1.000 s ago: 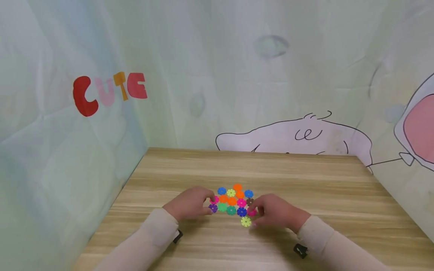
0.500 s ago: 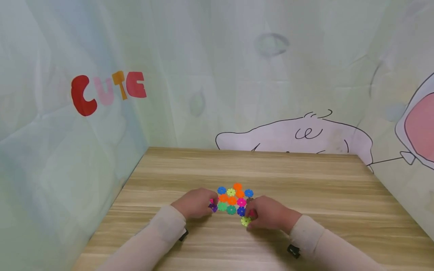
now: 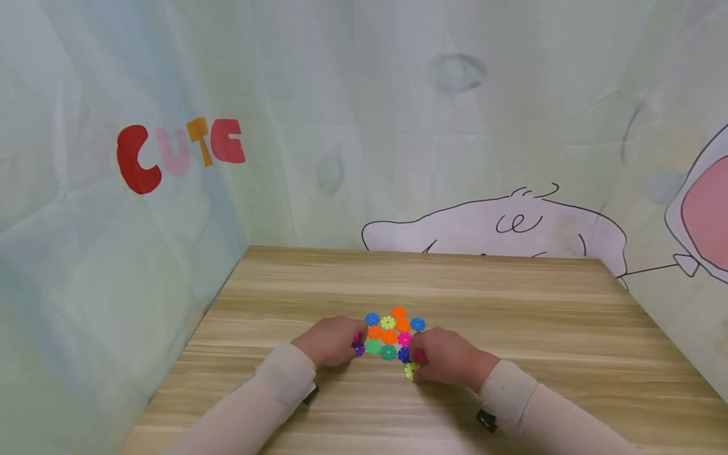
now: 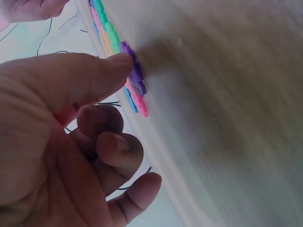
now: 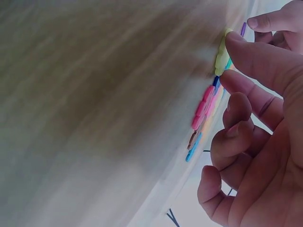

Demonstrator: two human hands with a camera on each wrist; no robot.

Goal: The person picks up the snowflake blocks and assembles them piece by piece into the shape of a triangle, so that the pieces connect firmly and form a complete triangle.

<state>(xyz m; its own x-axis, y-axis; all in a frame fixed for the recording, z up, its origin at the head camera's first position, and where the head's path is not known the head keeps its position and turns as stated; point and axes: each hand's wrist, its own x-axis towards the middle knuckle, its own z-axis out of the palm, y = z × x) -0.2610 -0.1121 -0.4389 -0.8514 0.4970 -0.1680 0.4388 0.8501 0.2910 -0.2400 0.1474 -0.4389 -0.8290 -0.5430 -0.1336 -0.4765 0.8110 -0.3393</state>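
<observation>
Though many-coloured, flat discs (image 3: 389, 337) between hands (image 3: 332, 341) (image 3: 452, 357).

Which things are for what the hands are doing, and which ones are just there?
Seem part of the job:
- colourful discs
- left hand, at the purple disc
- right hand, at the nearest yellow-green disc
- table, under the discs

Just around:
- backdrop
- CUTE letters
- animal drawing
- balloon drawing

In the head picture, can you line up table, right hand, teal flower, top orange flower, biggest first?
1. Table
2. Right hand
3. Teal flower and top orange flower: too alike to rank
</observation>
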